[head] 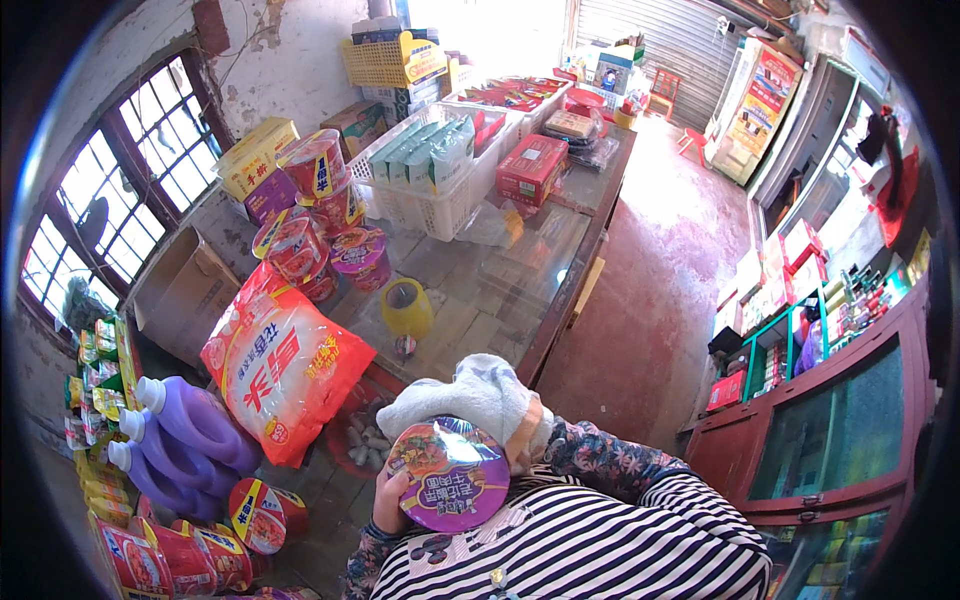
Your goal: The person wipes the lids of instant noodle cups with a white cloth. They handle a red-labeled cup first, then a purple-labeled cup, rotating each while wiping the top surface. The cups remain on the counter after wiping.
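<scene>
My left hand (389,498) grips a purple-lidded instant noodle tub (459,480) by its side, close to my striped front. The lid faces up toward me and bears printed writing and a food picture. Behind the tub, my right hand (527,433) holds a pale fluffy cloth (466,389) that bunches over the tub's far side. Most of the right fingers are hidden in the cloth. Just beyond it is the glass-topped counter (487,315), where a yellow roll of tape (406,304) stands. Left of my hands lies a red and white bag of washing powder (281,367).
Stacked noodle tubs (311,165), one purple tub (361,257) and a white plastic basket (420,206) of packets occupy the counter. Three purple jugs (199,420) and more red tubs (259,517) sit at left. A red box (532,169) rests farther back. A red wooden cabinet (720,457) is at right.
</scene>
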A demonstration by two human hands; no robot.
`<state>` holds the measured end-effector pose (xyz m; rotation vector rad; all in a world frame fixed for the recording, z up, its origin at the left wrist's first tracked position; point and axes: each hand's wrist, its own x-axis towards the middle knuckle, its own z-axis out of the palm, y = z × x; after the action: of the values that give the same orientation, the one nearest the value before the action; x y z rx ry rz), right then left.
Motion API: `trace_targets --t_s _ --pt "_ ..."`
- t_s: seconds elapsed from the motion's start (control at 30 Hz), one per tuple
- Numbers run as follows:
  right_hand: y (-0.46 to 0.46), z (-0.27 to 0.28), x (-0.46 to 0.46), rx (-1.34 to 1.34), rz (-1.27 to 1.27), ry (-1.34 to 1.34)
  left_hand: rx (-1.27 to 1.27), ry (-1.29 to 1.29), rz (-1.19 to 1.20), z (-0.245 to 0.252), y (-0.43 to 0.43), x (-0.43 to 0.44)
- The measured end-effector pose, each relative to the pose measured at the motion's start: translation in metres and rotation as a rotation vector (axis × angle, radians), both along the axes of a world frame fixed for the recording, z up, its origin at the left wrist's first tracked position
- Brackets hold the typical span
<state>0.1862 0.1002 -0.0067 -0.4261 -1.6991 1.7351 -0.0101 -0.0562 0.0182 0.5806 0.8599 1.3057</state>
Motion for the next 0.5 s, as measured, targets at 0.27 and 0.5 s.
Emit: trace_targets --t_s 0.27,0.5 --pt "-0.019 0.015 0.003 0.169 0.050 -0.109 0.007 -0.004 0.041 -0.023 -0.012 -0.006" --pt "-0.041 0.007 0.023 0.306 -0.005 -0.195 0.061 -0.063 0.113 -0.023 -0.012 0.001"
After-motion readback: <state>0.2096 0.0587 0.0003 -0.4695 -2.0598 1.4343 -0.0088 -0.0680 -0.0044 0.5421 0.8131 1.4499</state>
